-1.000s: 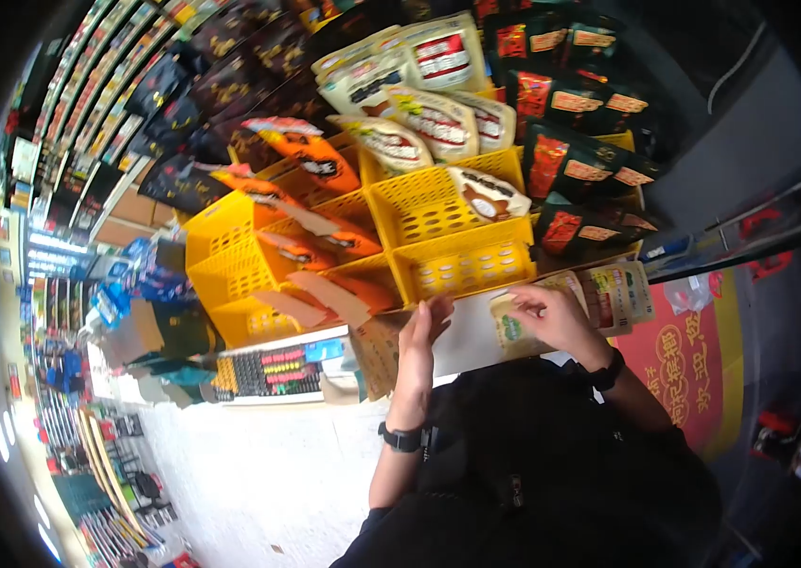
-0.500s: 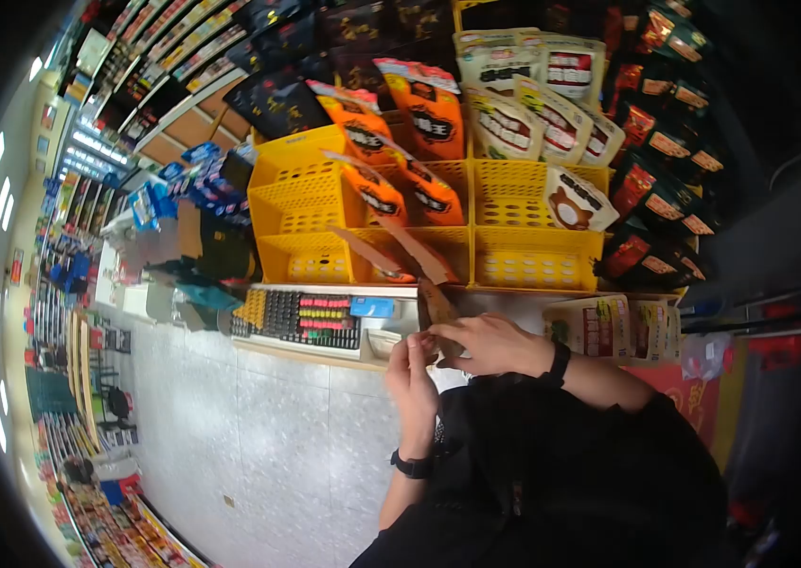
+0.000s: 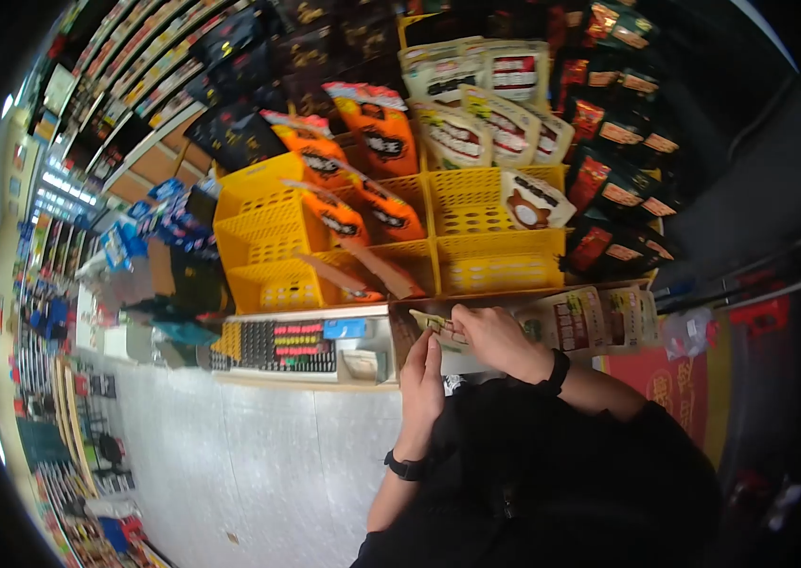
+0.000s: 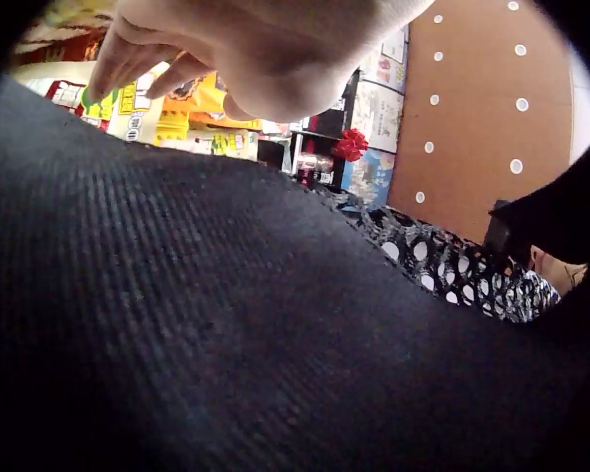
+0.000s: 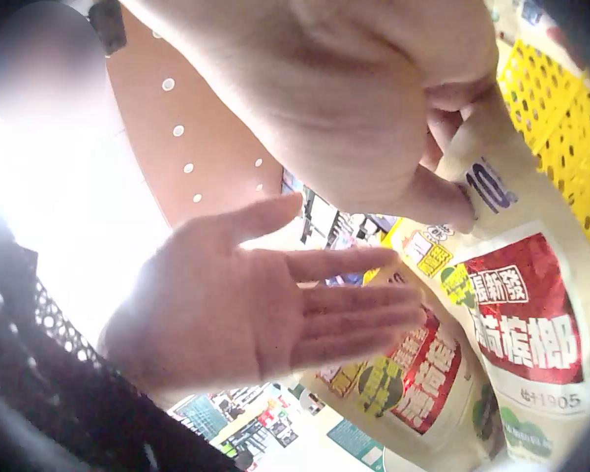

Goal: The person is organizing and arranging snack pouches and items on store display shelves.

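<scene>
A cream bag with a red label (image 5: 526, 310) is pinched near its top corner by my right hand (image 5: 364, 98) in the right wrist view. Beside it my left hand (image 5: 265, 310) is spread flat, straight fingers touching a second cream bag (image 5: 423, 374). In the head view, my left hand (image 3: 422, 383) and right hand (image 3: 503, 343) meet at a pale bag (image 3: 438, 327) below the yellow baskets. The left wrist view shows my left hand (image 4: 256, 49) with extended fingers over pale and yellow packets (image 4: 138, 113).
Yellow baskets (image 3: 500, 265) hold orange bags (image 3: 382, 142) and cream bags (image 3: 505, 123). Dark green bags (image 3: 599, 180) stand at the right. More cream bags (image 3: 578, 322) lie right of my hands. A tray of small coloured items (image 3: 298, 343) is at the left.
My right hand has moved left from the cream bags to beside my left hand. Where both hands met at a brown edge half a second ago, a pale bag now shows. The head view has shifted.
</scene>
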The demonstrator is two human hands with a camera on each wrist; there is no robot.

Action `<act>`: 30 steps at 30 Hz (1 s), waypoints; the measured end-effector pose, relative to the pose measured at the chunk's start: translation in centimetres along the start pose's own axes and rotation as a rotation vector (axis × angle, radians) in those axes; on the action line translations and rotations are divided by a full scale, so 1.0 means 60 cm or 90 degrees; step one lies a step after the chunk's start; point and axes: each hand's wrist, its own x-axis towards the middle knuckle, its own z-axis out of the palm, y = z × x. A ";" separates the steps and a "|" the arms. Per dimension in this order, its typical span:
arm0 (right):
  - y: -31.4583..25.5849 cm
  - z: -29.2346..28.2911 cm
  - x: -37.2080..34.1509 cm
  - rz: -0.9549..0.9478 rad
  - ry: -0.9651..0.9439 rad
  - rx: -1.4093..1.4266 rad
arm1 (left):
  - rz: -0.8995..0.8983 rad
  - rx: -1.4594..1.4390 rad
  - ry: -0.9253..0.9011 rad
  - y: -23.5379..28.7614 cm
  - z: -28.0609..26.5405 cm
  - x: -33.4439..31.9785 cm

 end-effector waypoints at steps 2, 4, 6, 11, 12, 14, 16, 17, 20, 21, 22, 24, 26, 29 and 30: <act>-0.005 -0.019 -0.011 0.005 0.063 -0.003 | -0.075 -0.023 -0.076 -0.006 0.012 0.008; -0.021 -0.054 -0.025 0.047 0.077 -0.028 | -0.179 -0.045 -0.150 0.001 0.021 0.016; -0.024 -0.082 -0.036 0.049 0.095 -0.032 | -0.217 -0.154 -0.215 0.010 0.041 0.023; -0.029 -0.158 -0.037 0.035 0.229 -0.052 | -0.034 -0.294 -0.294 0.059 0.092 0.066; -0.025 -0.169 -0.031 0.010 0.279 -0.061 | -0.031 -0.296 -0.294 0.069 0.106 0.081; -0.010 -0.181 -0.013 0.017 0.311 -0.054 | 0.022 -0.356 -0.293 0.088 0.128 0.113; 0.010 -0.190 0.008 -0.029 0.395 -0.069 | 0.052 -0.391 -0.284 0.103 0.140 0.151; 0.023 -0.193 0.020 -0.040 0.409 -0.077 | 0.065 -0.389 -0.290 0.111 0.141 0.170; 0.056 -0.196 0.056 -0.081 0.443 -0.032 | 0.066 -0.370 -0.281 0.136 0.150 0.216; 0.067 -0.197 0.064 -0.067 0.427 -0.024 | 0.050 -0.357 -0.282 0.139 0.154 0.231; 0.078 -0.193 0.070 -0.070 0.429 -0.023 | 0.034 -0.344 -0.283 0.137 0.156 0.245; 0.104 -0.185 0.084 -0.045 0.418 -0.033 | 0.030 -0.354 -0.288 0.081 0.163 0.301; 0.125 -0.174 0.097 -0.043 0.440 -0.039 | -0.037 -0.343 -0.270 0.100 0.173 0.304; 0.138 -0.162 0.115 0.005 0.465 -0.058 | -0.055 -0.367 -0.289 0.092 0.183 0.312; 0.139 -0.160 0.122 0.053 0.466 -0.065 | -0.077 -0.404 -0.314 0.081 0.185 0.318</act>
